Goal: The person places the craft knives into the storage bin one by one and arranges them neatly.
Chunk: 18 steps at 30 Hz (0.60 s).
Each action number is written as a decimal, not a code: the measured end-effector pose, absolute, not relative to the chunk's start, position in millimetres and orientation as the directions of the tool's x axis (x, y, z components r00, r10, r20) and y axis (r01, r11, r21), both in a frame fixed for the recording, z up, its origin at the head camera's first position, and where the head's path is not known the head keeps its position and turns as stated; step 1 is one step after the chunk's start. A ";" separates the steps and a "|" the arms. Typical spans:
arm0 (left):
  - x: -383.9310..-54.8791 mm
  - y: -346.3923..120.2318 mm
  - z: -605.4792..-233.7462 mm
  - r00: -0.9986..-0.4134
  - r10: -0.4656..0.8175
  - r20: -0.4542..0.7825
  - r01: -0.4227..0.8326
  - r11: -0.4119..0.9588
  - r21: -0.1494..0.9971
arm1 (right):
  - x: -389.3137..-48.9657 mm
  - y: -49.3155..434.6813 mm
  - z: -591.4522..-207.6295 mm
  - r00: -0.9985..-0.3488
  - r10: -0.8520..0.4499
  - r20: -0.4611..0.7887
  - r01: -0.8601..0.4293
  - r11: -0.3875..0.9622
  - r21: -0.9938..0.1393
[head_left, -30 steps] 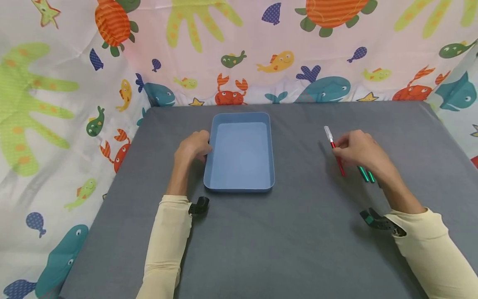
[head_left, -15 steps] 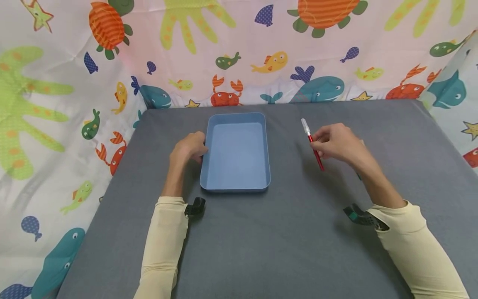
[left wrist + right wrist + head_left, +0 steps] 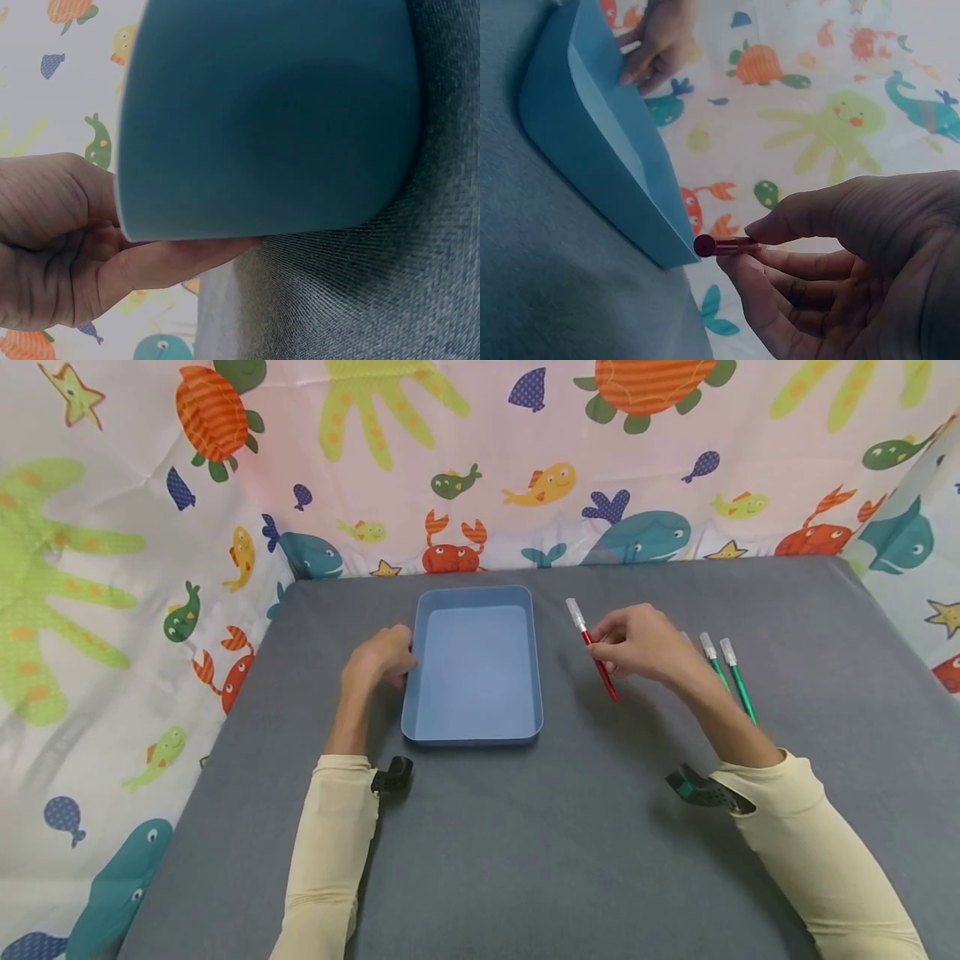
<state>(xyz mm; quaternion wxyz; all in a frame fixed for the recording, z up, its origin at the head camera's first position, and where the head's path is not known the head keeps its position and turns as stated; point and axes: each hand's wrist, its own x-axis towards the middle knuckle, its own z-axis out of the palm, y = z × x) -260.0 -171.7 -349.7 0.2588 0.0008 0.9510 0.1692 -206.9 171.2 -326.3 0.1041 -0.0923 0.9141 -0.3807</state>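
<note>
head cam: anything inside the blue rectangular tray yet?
No, the blue rectangular tray shows only its bare floor; the red pen is pinched in the right hand, off to its right.

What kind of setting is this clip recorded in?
Probably a staged recording tabletop, not a lived-in room: a table under grey cloth, walled by a sea-animal curtain, with just a blue tray, a red pen and two green pens.

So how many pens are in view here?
3. A red pen is pinched in the right hand, right of the tray. Two green pens lie on the table behind that forearm, which may hide more.
</note>
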 end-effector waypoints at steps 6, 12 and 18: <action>-260.3 -171.4 -347.1 -0.862 0.092 -0.499 -0.081 0.946 0.313 | -206.1 154.1 -330.7 -0.948 -0.285 -0.145 -0.098 0.690 -0.717; -259.5 -172.1 -346.0 -0.857 0.089 -0.507 -0.085 0.947 0.310 | -204.5 135.1 -331.7 -0.925 -0.349 -0.148 -0.136 0.670 -0.730; -258.9 -170.3 -345.9 -0.853 0.078 -0.516 -0.099 0.946 0.308 | -203.4 117.2 -331.0 -0.909 -0.379 -0.172 -0.134 0.659 -0.740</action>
